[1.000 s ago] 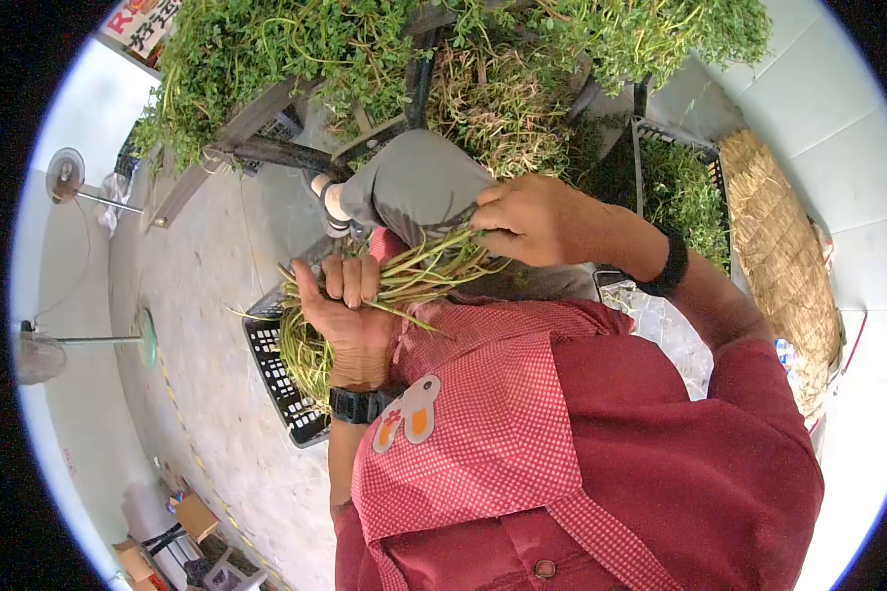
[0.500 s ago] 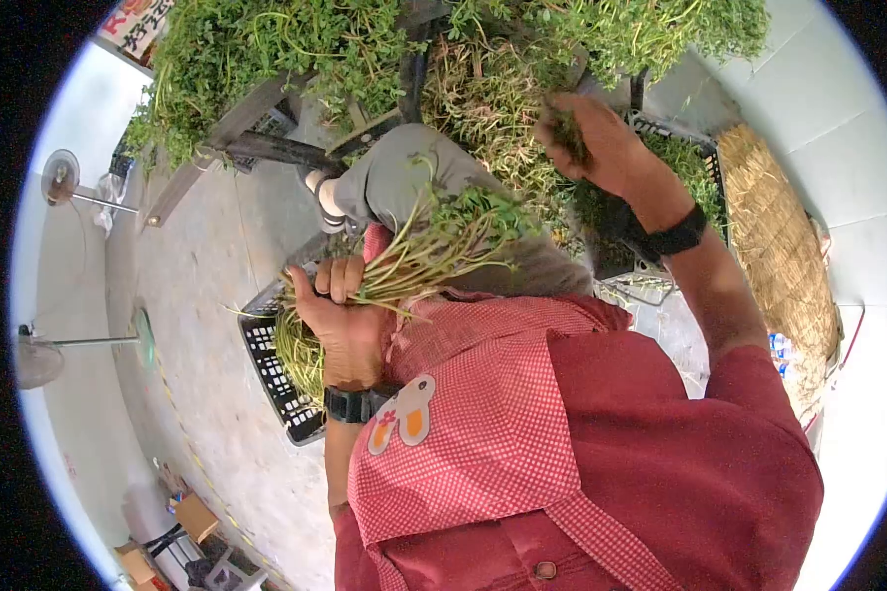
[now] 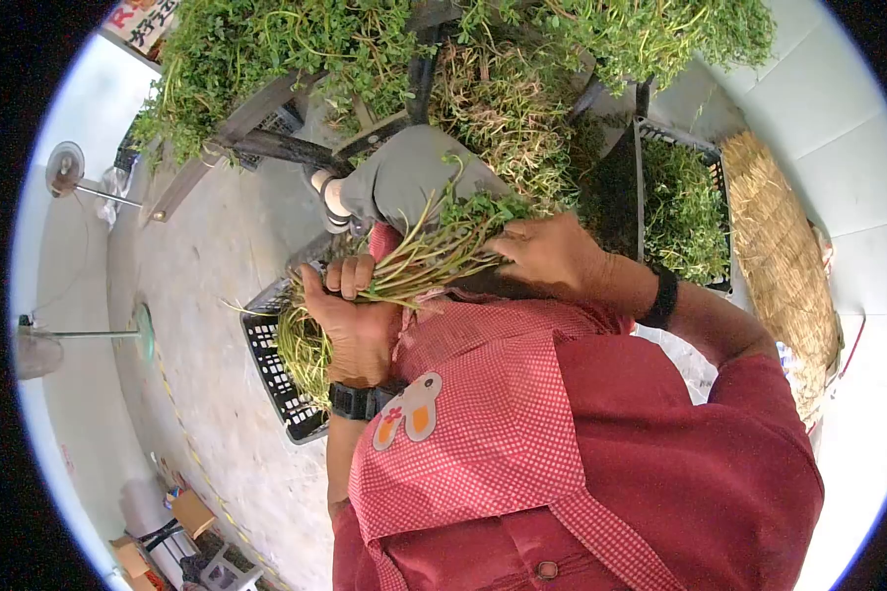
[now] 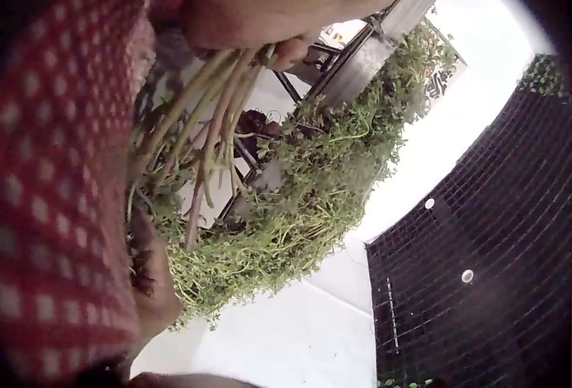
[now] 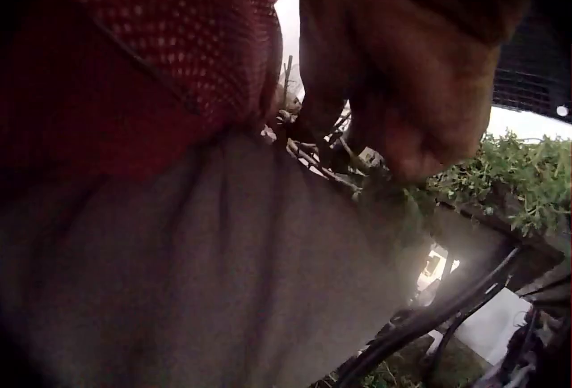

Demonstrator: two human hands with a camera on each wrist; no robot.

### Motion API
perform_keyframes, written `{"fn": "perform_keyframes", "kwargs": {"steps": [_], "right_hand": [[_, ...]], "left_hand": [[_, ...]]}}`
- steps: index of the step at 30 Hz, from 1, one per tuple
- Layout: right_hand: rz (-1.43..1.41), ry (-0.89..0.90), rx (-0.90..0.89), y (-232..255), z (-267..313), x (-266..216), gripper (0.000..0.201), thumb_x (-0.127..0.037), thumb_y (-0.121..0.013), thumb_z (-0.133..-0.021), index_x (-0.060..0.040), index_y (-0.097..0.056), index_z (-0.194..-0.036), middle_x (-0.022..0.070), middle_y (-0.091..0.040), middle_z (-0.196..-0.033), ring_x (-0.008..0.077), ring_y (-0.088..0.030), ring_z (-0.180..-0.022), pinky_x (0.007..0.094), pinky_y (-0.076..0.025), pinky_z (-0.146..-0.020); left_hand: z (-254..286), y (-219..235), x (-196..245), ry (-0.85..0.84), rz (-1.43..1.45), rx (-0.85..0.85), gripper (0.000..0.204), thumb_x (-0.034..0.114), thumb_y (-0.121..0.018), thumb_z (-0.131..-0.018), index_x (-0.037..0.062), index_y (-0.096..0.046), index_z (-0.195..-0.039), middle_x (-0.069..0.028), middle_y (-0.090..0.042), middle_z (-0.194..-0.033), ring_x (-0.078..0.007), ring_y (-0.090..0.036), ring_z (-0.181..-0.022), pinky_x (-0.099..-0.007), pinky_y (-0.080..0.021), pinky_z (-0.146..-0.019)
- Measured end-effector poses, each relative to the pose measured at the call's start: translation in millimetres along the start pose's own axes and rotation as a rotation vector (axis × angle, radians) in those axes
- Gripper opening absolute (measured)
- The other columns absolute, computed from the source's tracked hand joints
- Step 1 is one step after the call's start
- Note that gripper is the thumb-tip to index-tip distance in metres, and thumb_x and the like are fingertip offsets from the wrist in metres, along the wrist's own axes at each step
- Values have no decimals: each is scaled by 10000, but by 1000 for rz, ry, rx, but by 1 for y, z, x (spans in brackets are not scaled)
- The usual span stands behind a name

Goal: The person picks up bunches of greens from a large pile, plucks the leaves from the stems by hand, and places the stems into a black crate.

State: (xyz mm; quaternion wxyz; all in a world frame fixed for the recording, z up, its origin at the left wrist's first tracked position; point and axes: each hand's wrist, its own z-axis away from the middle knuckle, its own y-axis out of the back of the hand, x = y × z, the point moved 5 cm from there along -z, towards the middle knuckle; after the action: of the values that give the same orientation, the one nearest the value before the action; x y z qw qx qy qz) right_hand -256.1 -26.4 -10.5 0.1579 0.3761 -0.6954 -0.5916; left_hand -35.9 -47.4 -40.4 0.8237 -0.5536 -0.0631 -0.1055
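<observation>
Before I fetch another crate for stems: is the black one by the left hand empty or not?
Not empty: yellowish stems show inside the crate; how full, I cannot tell.

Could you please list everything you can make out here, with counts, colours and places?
bunch of stems: one, green, before the apron
leafy greens: large heap, green, on the table
tangled stalks: one heap, brownish green, upper centre
left crate: one, black, holding yellowish stems
right crate: one, black, holding greens
straw roll: one, tan, far right
fans: two, greyish, far left
cardboard boxes: two, brown, lower left
apron: one, red-white checked, on the torso
wristbands: two, black
left hand: one, gripping the bunch
right hand: one, at its leafy end
</observation>
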Motion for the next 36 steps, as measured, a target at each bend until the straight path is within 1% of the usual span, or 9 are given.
{"fn": "perform_keyframes", "kwargs": {"steps": [10, 12, 15, 22, 26, 28, 33, 35, 36], "right_hand": [[11, -50, -64, -19, 6, 2, 133, -177, -525, -778, -57, -512, -834, 123, -545, -767, 319, -600, -679, 435, -489, -534], [-275, -253, 165, -12, 4, 18, 154, -158, -567, -764, -22, -533, -827, 183, -549, -698, 361, -583, -656, 441, -462, -554], [-432, -457, 286, 8, -1, 34, 186, -153, -614, -746, -1, -561, -839, 227, -536, -650, 387, -569, -642, 436, -439, -566], [-479, -620, 277, 0, -7, 56, 192, -154, -640, -735, 7, -575, -817, 230, -538, -657, 381, -568, -629, 428, -432, -562], [-364, -516, 302, -6, -6, 61, 176, -142, -631, -731, 7, -567, -796, 223, -550, -674, 372, -581, -663, 432, -446, -583], [-48, -497, 213, -10, -1, 63, 151, -150, -606, -741, -6, -568, -765, 203, -578, -701, 375, -589, -714, 440, -466, -614], [118, -639, 276, -17, 88, 190, 146, -172, -564, -768, -48, -598, -837, 162, -624, -842, 362, -605, -721, 429, -491, -643], [354, -977, -62, 14, 133, 244, 196, -223, -565, -789, -83, -616, -917, 135, -618, -974, 312, -608, -865, 416, -493, -707], [426, -919, 6, 16, 170, 280, 203, -217, -594, -782, -105, -620, -950, 125, -606, -1020, 285, -578, -952, 416, -485, -760]], "left_hand": [[5, 2, 0, -18, 9, 33, 524, 515, -304, -929, 179, -217, -536, 27, -184, -458, -126, -199, -458, -262, -207, -469], [5, -1, 0, -34, -18, 17, 534, 509, -309, -932, 179, -210, -524, 28, -176, -452, -121, -167, -441, -263, -169, -446], [8, -7, -10, 45, -34, -96, 543, 506, -328, -931, 178, -208, -515, 31, -173, -447, -119, -156, -434, -268, -150, -439], [7, -11, -15, 24, -96, -158, 564, 506, -348, -927, 175, -221, -488, 40, -158, -438, -116, -142, -425, -277, -121, -422], [9, -17, -16, 43, -118, -126, 571, 508, -343, -927, 178, -206, -482, 40, -153, -434, -114, -137, -418, -274, -123, -417], [9, -14, -16, -13, -153, 55, 570, 508, -331, -930, 182, -190, -484, 39, -148, -433, -110, -131, -412, -269, -129, -411], [5, 2, 13, -133, -143, 40, 555, 496, -335, -930, 193, -170, -496, 41, -140, -437, -106, -120, -413, -257, -135, -412], [3, -4, 4, -140, -120, 27, 549, 493, -340, -928, 196, -167, -500, 43, -139, -438, -105, -118, -415, -255, -135, -414], [6, -7, 0, -150, -137, 124, 547, 493, -344, -926, 198, -164, -502, 43, -143, -437, -104, -117, -416, -254, -139, -416]]}}
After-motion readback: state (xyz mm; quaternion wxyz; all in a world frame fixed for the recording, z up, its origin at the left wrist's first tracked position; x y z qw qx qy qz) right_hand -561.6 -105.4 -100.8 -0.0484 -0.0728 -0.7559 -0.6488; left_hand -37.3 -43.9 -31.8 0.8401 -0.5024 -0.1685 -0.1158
